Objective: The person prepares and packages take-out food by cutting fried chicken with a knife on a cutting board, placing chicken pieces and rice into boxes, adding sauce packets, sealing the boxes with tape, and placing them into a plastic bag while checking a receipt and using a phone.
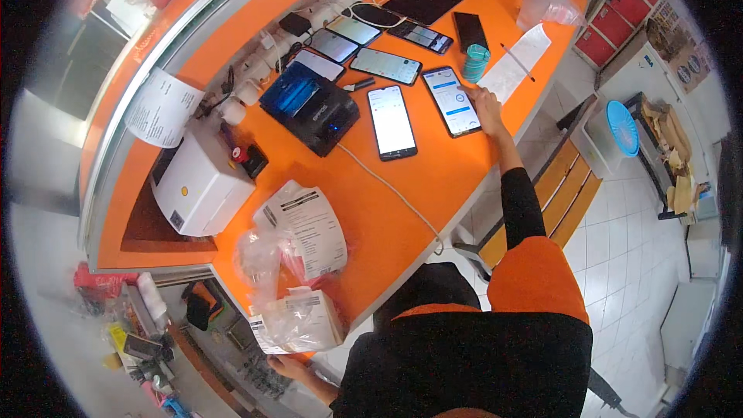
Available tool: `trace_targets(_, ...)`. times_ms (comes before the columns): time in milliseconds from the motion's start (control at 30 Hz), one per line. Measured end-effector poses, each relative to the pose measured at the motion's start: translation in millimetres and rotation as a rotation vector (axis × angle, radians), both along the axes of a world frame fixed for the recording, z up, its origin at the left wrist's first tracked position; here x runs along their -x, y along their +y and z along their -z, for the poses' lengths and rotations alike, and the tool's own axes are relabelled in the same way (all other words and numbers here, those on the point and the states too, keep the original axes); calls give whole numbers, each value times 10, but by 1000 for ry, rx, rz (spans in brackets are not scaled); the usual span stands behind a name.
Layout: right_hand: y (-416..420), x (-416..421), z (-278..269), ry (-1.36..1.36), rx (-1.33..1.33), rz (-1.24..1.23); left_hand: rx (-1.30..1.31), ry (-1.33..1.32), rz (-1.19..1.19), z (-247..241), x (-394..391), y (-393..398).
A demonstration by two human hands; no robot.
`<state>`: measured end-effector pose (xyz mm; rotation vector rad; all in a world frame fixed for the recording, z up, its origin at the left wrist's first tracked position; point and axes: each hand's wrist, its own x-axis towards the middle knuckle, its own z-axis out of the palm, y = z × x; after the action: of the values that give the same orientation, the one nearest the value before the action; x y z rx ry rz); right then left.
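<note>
My right hand [489,109] reaches over an orange counter [371,209], with a finger at the lit screen of a smartphone [451,98] lying flat. Left of that phone lies another smartphone [392,122] with a mostly white screen. A black printer-like device [310,105] with a blue-lit display stands further left, and a marker pen [360,84] lies beside it. At the counter's near corner, my left hand [290,368] is just below a stack of printed slips [310,319] partly covered by clear plastic. Its fingers are partly hidden, so any grip is unclear.
More phones [386,65] and a black tablet [426,1] lie along power strips [255,64]. A white label printer [200,188] stands at left. A teal roll [476,62], paper [515,67] and pen [518,62] lie at right. A cable [395,191] crosses the counter. A wooden bench [540,209] stands alongside.
</note>
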<state>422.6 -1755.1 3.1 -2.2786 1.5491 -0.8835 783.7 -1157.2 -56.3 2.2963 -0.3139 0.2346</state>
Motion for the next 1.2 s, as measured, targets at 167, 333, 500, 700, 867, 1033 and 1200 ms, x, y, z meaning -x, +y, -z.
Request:
trace_targets(167, -238, 114, 311, -337, -78, -47, 163, 136, -67, 120, -37, 26)
trace_targets(333, -143, 109, 207, -201, -32, -51, 353, 235, -135, -39, 60, -150)
trace_targets(500, -123, 73, 138, -150, 32, 26, 236, 279, -184, -360, 288, -446)
trace_targets(700, 30, 22, -55, -372, -57, -82, -242, 114, -359, -326, 270, -411)
trace_targets(867, -23, 99, 47, -377, -67, -150, -323, -4, -315, -180, 227, -355)
trace_targets(1033, -116, 75, 210, -449, -132, -79, -276, 1, -361, -223, 251, -338)
trace_targets(1200, -106, 103, 236, -466, -89, -126, -268, 7, -371, -286, 302, -375)
